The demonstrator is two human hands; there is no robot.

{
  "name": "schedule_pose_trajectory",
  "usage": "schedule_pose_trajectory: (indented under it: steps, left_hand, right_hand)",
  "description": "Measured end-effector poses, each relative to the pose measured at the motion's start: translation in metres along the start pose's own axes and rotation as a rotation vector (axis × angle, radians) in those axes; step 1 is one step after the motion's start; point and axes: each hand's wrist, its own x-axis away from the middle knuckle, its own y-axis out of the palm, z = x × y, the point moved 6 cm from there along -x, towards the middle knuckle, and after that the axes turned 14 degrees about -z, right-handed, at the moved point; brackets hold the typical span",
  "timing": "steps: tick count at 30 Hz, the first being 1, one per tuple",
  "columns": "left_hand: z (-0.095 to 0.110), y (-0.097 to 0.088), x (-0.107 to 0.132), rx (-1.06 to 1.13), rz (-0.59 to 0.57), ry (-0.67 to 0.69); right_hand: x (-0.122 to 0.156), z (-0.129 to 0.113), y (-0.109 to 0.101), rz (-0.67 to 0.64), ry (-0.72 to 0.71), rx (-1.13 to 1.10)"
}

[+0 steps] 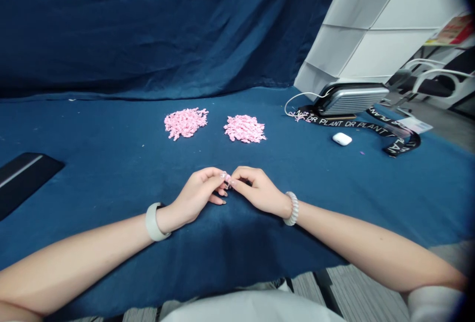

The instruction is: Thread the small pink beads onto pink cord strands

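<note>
Near the front of the blue-covered table, my left hand [202, 188] and my right hand [256, 188] meet fingertip to fingertip. Between them, both pinch a small pink piece [227, 178], mostly covered by the fingers, so its exact kind is unclear. Beyond the hands lie two heaps of small pink pieces: a left heap [185, 123] that spreads a bit at its edges, and a right heap [245, 129]. A pale band circles my left wrist, and a coiled light band circles my right.
Back right stands a silver ridged case [352, 99] with a white cable and a black lettered strap [345, 123]. A white earbud case [342, 139] sits in front of it. At the left edge lies a dark flat object [25, 178]. Blue cloth [148, 30] hangs behind.
</note>
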Motion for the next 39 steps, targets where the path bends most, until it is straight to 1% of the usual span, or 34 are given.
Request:
schedule_pose_trajectory:
  steps: [4, 11, 13, 16, 22, 27, 32, 35, 37, 39]
  left_hand:
    - [-0.0008, -0.0008, 0.0000, -0.047, 0.031, -0.008]
    - [-0.0028, -0.0023, -0.0001, -0.048, 0.060, 0.015]
    - [-0.0032, -0.0023, -0.0002, -0.042, 0.059, 0.014]
    - [-0.0034, -0.0024, -0.0003, -0.020, 0.053, 0.010]
    - [-0.0006, -0.0013, -0.0001, 0.036, 0.018, 0.037]
    - [-0.0024, -0.0017, -0.0006, -0.010, 0.034, -0.006]
    - [-0.0041, -0.0032, -0.0014, -0.002, 0.044, -0.015]
    - [-0.0046, -0.0040, -0.0018, 0.022, 0.042, -0.019]
    - [-0.0046, -0.0042, -0.0021, 0.033, 0.036, -0.020]
    - [-0.0045, -0.0039, -0.0024, 0.029, 0.025, -0.021]
  right_hand:
    - [0.0006, 0.0009, 0.0000, -0.014, -0.002, 0.000]
    - [0.0012, 0.0018, -0.0007, 0.006, 0.022, -0.045]
    - [0.0006, 0.0021, -0.0003, 0.020, 0.034, -0.017]
    - [-0.0004, 0.0017, 0.0012, 0.014, 0.007, 0.024]
    - [-0.0005, 0.0041, 0.0016, 0.004, 0.014, 0.015]
    - [0.0000, 0.0017, 0.0027, -0.029, 0.005, 0.072]
    - [0.0030, 0.0037, -0.0018, -0.030, 0.013, 0.009]
    - [0.0030, 0.0063, -0.0042, -0.024, 0.046, -0.028]
    - [0.0019, 0.0074, -0.0047, -0.014, 0.065, -0.026]
    - [0.0004, 0.0069, -0.0040, -0.006, 0.052, -0.002]
